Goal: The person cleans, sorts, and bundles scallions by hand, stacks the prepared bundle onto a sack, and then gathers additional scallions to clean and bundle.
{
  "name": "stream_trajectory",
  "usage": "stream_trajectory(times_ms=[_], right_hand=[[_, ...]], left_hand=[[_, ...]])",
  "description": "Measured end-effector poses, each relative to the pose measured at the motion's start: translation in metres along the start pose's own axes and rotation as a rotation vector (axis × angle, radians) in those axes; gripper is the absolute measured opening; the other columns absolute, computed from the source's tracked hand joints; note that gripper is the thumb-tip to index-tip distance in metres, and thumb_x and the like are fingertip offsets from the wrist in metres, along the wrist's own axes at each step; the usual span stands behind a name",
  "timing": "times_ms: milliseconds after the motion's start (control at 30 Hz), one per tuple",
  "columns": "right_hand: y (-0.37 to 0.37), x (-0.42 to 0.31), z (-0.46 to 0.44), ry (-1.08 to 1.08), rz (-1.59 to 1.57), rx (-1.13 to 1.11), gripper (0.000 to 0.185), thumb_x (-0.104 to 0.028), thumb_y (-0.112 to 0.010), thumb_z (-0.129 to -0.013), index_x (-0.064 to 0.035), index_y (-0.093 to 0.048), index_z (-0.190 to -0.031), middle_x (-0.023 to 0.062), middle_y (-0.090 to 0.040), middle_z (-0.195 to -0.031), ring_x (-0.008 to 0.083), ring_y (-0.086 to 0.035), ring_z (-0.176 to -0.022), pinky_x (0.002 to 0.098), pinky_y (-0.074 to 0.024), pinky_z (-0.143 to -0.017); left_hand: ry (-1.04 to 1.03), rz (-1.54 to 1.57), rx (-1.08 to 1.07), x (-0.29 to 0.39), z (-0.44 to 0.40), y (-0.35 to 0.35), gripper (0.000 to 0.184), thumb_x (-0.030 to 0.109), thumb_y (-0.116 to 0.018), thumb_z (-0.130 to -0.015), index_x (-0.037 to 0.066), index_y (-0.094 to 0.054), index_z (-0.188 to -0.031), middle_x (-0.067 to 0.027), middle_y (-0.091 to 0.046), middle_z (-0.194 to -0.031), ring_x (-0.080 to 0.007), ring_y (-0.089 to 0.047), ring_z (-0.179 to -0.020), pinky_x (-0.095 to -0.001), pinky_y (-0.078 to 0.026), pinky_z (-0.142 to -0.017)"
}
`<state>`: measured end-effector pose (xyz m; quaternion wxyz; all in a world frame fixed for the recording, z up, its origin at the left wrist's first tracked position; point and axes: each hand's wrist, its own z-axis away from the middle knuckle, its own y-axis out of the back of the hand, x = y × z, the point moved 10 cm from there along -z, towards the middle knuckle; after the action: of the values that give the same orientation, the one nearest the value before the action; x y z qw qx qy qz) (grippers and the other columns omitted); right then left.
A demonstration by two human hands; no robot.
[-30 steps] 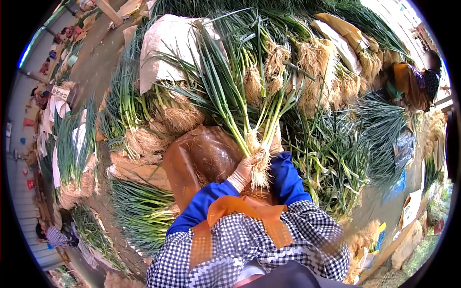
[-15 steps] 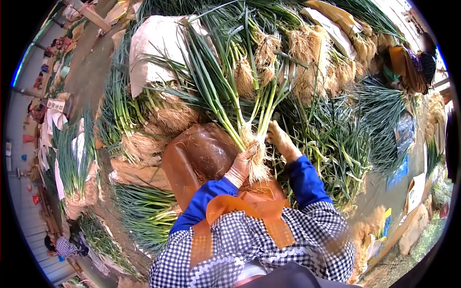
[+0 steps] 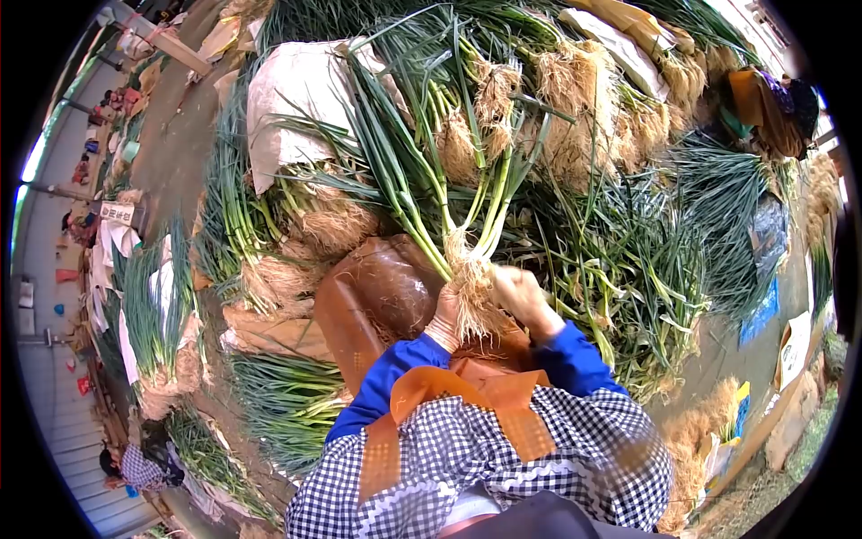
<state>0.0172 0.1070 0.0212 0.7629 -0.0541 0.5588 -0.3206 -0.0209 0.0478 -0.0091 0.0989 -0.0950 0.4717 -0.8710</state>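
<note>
My left hand (image 3: 445,314) is wrapped round the root end of a bunch of green onions (image 3: 431,218), whose long leaves point up and away from me. Close against the right side of the pale, stringy roots (image 3: 473,286) is my right hand (image 3: 521,295), its fingers curled; whether they pinch any roots is hidden. Below the bunch, a brown apron (image 3: 395,283) with loose root bits on it covers my lap.
A white sack (image 3: 301,103) lies over onions ahead on the left. Loose green leaves (image 3: 620,278) are heaped on the right. More onions (image 3: 292,400) lie at the lower left. Another person (image 3: 781,108) is at the upper right.
My right hand was behind the stalks, came away to the right with fingers apart, and is now back at the roots with fingers curled. My left hand keeps its hold.
</note>
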Motion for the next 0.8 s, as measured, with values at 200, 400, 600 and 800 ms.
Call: stream_trajectory(times_ms=[200, 400, 600, 800], right_hand=[[0.080, 0.005, 0.030, -0.162, 0.922, 0.157, 0.036, -0.035, -0.055, -0.089, -0.0040, -0.059, -0.108, 0.0078, -0.065, -0.091, 0.0175, -0.059, -0.077, 0.0316, -0.0483, -0.069], [0.024, -0.003, -0.028, 0.056, 0.275, 0.140, 0.025, -0.023, -0.056, -0.090, -0.0012, -0.061, -0.102, -0.0012, -0.060, -0.084, 0.0052, -0.050, -0.073, 0.0205, -0.0427, -0.067], [-0.040, -0.016, 0.042, 0.016, 0.950, -0.405, 0.020, -0.025, -0.056, -0.089, -0.0071, -0.065, -0.086, 0.0013, -0.060, -0.067, 0.0050, -0.054, -0.065, 0.0218, -0.0450, -0.061], [0.052, -0.087, -0.030, -0.039, 1.232, 0.386, 0.049, -0.052, -0.050, -0.085, -0.0067, -0.068, -0.088, 0.0154, -0.066, -0.080, 0.0283, -0.064, -0.073, 0.0366, -0.0504, -0.070]], left_hand=[[0.076, 0.085, -0.262, -0.005, -0.011, 0.002, 0.025, 0.013, -0.057, -0.086, 0.002, -0.055, -0.108, -0.0081, -0.060, -0.091, -0.0155, -0.060, -0.072, -0.0262, -0.051, -0.058], [0.037, -0.084, -0.146, -0.006, -0.012, 0.011, 0.026, 0.022, -0.054, -0.089, 0.002, -0.055, -0.105, -0.0064, -0.056, -0.080, -0.0136, -0.054, -0.067, -0.0232, -0.045, -0.052], [-0.046, -0.201, -0.017, -0.006, -0.028, 0.033, 0.025, 0.009, -0.055, -0.087, -0.002, -0.056, -0.110, -0.0089, -0.062, -0.094, -0.0181, -0.060, -0.083, -0.0273, -0.051, -0.072], [-0.328, -0.685, -0.055, -0.002, -0.034, 0.022, 0.032, -0.004, -0.057, -0.082, -0.004, -0.053, -0.115, -0.0116, -0.060, -0.107, -0.0180, -0.058, -0.098, -0.0250, -0.050, -0.081]])
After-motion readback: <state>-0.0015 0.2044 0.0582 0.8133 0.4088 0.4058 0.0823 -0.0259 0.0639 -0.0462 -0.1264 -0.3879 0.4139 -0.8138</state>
